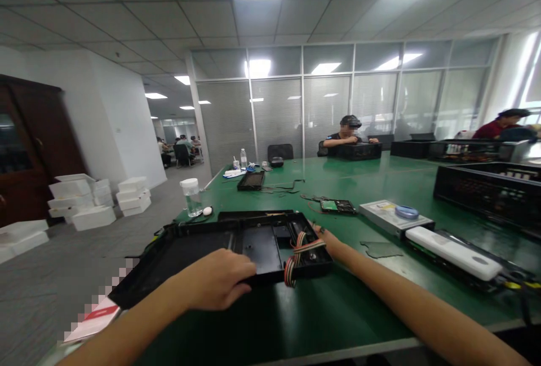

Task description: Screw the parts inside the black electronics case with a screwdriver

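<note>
The left hand point(220, 281), low centre of the frame, has its fingers point(245, 272) curled down over the near rim of the open black case point(253, 245), gripping it; the right hand point(328, 241), just right of centre, lies against the case's right end beside a striped ribbon cable point(301, 254); its fingers are mostly hidden, so their spread cannot be told; the cable loops out of the case over its near right corner; the case lies on the green table point(338, 309); at the right edge stand black crates point(486, 191), contents too dim to tell.
</note>
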The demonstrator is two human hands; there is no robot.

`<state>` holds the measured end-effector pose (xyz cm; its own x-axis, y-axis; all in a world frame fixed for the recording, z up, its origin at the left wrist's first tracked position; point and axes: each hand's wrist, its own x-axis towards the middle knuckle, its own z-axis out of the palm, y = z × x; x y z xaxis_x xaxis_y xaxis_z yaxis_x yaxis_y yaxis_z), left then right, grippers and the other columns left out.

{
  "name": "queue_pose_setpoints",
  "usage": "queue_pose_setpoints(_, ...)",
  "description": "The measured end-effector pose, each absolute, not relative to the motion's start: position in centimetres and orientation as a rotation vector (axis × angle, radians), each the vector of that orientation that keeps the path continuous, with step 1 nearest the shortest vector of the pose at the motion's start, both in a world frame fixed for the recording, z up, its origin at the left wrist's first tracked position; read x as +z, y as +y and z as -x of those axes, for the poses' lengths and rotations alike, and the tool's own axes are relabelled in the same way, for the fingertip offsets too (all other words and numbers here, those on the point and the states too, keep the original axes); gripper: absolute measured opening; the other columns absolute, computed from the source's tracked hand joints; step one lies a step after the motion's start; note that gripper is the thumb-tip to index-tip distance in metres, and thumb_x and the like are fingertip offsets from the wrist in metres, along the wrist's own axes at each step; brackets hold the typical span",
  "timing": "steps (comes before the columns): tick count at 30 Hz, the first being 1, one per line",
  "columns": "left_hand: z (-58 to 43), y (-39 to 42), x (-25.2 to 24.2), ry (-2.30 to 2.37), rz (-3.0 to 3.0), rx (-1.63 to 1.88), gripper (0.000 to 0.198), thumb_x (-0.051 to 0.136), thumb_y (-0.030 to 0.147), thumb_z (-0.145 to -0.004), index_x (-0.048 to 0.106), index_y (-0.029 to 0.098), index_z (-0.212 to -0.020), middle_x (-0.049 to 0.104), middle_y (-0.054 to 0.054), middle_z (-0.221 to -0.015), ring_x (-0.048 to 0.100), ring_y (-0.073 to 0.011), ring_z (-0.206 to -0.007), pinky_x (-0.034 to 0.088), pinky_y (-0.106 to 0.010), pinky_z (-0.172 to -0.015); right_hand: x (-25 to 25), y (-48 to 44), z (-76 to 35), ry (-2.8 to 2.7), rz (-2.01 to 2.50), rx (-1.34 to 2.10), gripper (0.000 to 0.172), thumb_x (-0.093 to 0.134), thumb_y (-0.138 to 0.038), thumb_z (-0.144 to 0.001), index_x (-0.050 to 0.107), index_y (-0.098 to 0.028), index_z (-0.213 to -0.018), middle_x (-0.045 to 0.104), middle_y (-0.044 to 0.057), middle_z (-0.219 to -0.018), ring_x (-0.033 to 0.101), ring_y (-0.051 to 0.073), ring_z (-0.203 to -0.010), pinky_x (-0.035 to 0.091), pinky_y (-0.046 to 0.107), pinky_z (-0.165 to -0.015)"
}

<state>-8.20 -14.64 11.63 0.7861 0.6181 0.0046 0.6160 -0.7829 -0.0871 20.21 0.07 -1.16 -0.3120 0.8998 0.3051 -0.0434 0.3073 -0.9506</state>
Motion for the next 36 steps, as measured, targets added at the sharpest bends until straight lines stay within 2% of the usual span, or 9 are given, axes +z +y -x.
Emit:
queue_pose_setpoints(4, 8.5, -16.3, 8.5, -1.008, 2.914, 0.094, 0.007, 0.047, 0.026, -0.082, 0.05, 0.022, -0.087, 0.058, 0.0, -0.085, 0.055, -0.0163, -0.075, 0.036, -0.025, -0.065, -1.2, 1.7, -25.5, -1.958, 0.971, 0.681, 0.04, 0.053, -0.017, -0.07, 0.056, -0.016, -0.11, 0.051, 0.008, -0.118, 0.055, 0.016, -0.098, 0.043, 0.027, -0.086)
queue_pose_setpoints(6, 8.4, -16.5, 6.9, -1.032, 2.913, 0.116, 0.007, 0.048, 0.026, -0.082, 0.05, 0.022, -0.088, 0.058, -0.001, -0.086, 0.055, -0.0169, -0.075, 0.036, -0.026, -0.065, -1.4, 2.8, -28.5, -2.12, 1.055, 0.379, 0.039, 0.056, -0.019, -0.069, 0.056, -0.019, -0.108, 0.047, 0.008, -0.123, 0.052, 0.02, -0.103, 0.039, 0.034, -0.091)
queue_pose_setpoints(10, 8.0, -16.4, 4.3, -1.054, 2.923, 0.16, 0.01, 0.051, 0.025, -0.08, 0.052, 0.022, -0.09, 0.06, -0.003, -0.089, 0.057, -0.0182, -0.078, 0.039, -0.027, -0.067, -2.2, 4.2, -32.0, -2.035, 1.123, 0.338, 0.021, 0.053, -0.033, -0.075, 0.061, -0.017, -0.087, 0.061, 0.008, -0.096, 0.056, 0.02, -0.088, 0.041, 0.038, -0.085)
queue_pose_setpoints(14, 8.2, -14.1, 3.6, -1.13, 2.929, 0.187, 0.02, 0.057, 0.038, -0.075, 0.058, 0.021, -0.085, 0.062, -0.004, -0.083, 0.058, -0.0205, -0.078, 0.04, -0.027, -0.065, -2.6, 3.8, -30.6, -1.929, 1.222, 0.551, 0.036, 0.044, -0.048, -0.079, 0.058, -0.015, -0.084, 0.06, 0.002, -0.068, 0.056, 0.016, -0.061, 0.045, 0.031, -0.065)
queue_pose_setpoints(18, 8.8, -8.6, 4.6, -1.249, 2.919, 0.197, 0.045, 0.048, 0.06, -0.074, 0.062, 0.018, -0.081, 0.062, -0.005, -0.076, 0.058, -0.0198, -0.07, 0.041, -0.026, -0.06, -2.1, 2.0, -26.6, -2.19, 1.212, 0.601, 0.044, 0.036, -0.052, -0.083, 0.058, -0.014, -0.077, 0.06, 0.002, -0.066, 0.052, 0.013, -0.052, 0.041, 0.025, -0.057)
queue_pose_setpoints(20, 9.1, -5.2, 4.7, -1.247, 2.85, -0.008, 0.045, 0.038, 0.055, -0.082, 0.06, 0.017, -0.092, 0.061, -0.007, -0.088, 0.057, -0.0194, -0.08, 0.041, -0.026, -0.07, -1.7, 1.0, -24.9, -2.322, 1.159, 0.432, 0.044, 0.036, -0.05, -0.083, 0.059, -0.014, -0.075, 0.061, 0.004, -0.07, 0.053, 0.014, -0.059, 0.04, 0.025, -0.061)
queue_pose_setpoints(23, 9.6, -0.9, 3.8, -1.292, 2.706, -0.141, 0.047, 0.052, 0.049, -0.077, 0.051, 0.015, -0.11, 0.056, -0.011, -0.105, 0.053, -0.0219, -0.096, 0.039, -0.028, -0.081, -1.3, -0.1, -23.6, -2.425, 1.117, 0.171, 0.039, 0.04, -0.048, -0.083, 0.061, -0.015, -0.079, 0.062, 0.007, -0.08, 0.055, 0.017, -0.072, 0.038, 0.026, -0.069)
queue_pose_setpoints(31, 10.5, 1.6, 2.1, -1.253, 2.762, 0.03, 0.021, 0.057, 0.036, -0.076, 0.056, 0.019, -0.088, 0.06, -0.004, -0.085, 0.056, -0.0183, -0.079, 0.04, -0.023, -0.066, -1.5, 0.2, -25.3, -2.531, 1.331, 0.118, 0.047, 0.041, -0.055, -0.079, 0.064, -0.017, -0.064, 0.062, 0.006, -0.059, 0.055, 0.016, -0.057, 0.034, 0.023, -0.055)
queue_pose_setpoints(36, 10.2, 0.5, 3.0, -1.321, 2.681, 0.16, 0.031, 0.063, 0.033, -0.071, 0.054, 0.019, -0.097, 0.057, -0.006, -0.092, 0.055, -0.02, -0.083, 0.041, -0.025, -0.068, -1.6, 0.7, -26.1, -2.561, 1.38, 0.098, 0.046, 0.047, -0.056, -0.075, 0.064, -0.017, -0.057, 0.059, 0.007, -0.052, 0.052, 0.015, -0.049, 0.029, 0.024, -0.047)
